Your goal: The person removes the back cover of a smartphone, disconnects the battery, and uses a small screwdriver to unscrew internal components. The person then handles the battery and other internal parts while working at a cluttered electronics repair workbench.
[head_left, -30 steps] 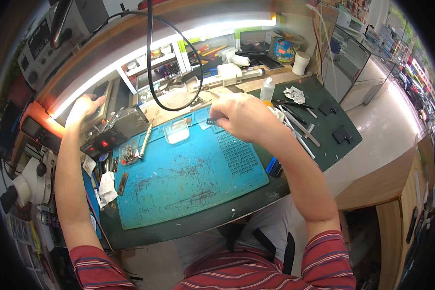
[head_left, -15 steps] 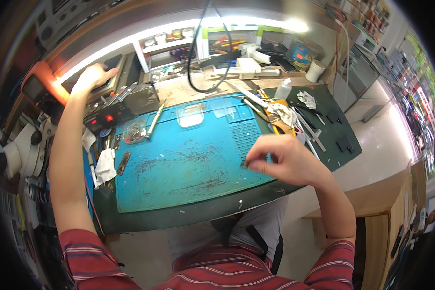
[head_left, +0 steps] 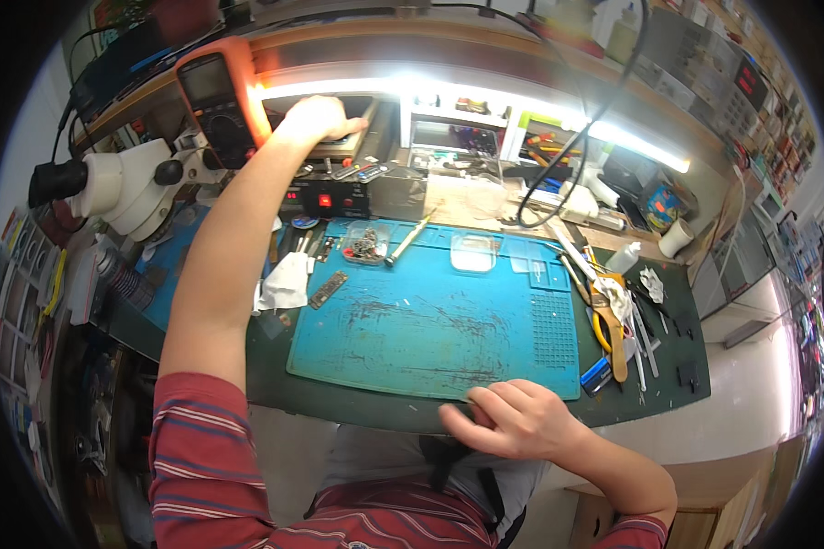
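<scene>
My left hand (head_left: pixel 319 121) is stretched to the back of the bench, over a dark flat thing with a pale edge (head_left: pixel 362 128) behind a black box with a red lit switch (head_left: pixel 330 199). Its thumb sticks out to the right; the other fingertips are hidden, and contact cannot be made out. My right hand (head_left: pixel 513 421) hovers at the front edge of the blue work mat (head_left: pixel 412 320), fingers curled in a pinch. Whatever it may hold is hidden. On the mat's left side lies a narrow brownish circuit board (head_left: pixel 328 290).
A clear box of small parts (head_left: pixel 365 243), a pen-like tool (head_left: pixel 410 240) and a clear tray (head_left: pixel 474 253) sit along the mat's back. Pliers with yellow handles (head_left: pixel 602 329) and other tools lie right. An orange multimeter (head_left: pixel 218 101) and a white microscope (head_left: pixel 119 188) stand left.
The view has swung to the left. My right hand has moved from above the mat's right part toward its front edge. My left hand stays over the same spot at the back.
</scene>
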The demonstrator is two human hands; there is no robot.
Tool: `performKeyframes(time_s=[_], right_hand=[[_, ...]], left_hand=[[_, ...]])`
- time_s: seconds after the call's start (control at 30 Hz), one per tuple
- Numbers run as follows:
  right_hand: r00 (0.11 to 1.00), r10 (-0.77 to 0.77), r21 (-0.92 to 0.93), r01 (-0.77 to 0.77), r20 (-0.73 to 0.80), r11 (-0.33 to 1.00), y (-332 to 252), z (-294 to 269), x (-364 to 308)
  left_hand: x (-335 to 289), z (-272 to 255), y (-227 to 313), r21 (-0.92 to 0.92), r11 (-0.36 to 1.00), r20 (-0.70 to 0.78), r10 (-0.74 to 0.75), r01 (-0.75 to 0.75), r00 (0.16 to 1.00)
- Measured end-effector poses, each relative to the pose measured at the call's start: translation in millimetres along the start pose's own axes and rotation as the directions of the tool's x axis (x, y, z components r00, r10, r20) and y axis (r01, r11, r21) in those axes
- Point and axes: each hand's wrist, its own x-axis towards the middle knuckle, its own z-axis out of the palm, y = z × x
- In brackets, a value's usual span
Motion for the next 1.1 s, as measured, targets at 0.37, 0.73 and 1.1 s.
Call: performKeyframes(time_s=[0.37,0.73,1.1], right_hand=[[0.991,0.029,-0.115,-0.013,0.131,0.993,9,2,-2],[0.982,0.069,-0.097,-0.053,0.174,0.994,8,-3,-1],[0.994,0.106,-0.093,-0.102,0.04,0.99,4,3,-10]], left_hand=[[16,12,-6,-0.098,0.991,-0.133,0.078,-0.091,0.988],[10,17,-10,-0.089,0.991,-0.14,0.089,-0.102,0.986],[-8,0,1,-0.059,0.997,-0.091,0.04,-0.046,0.995]])
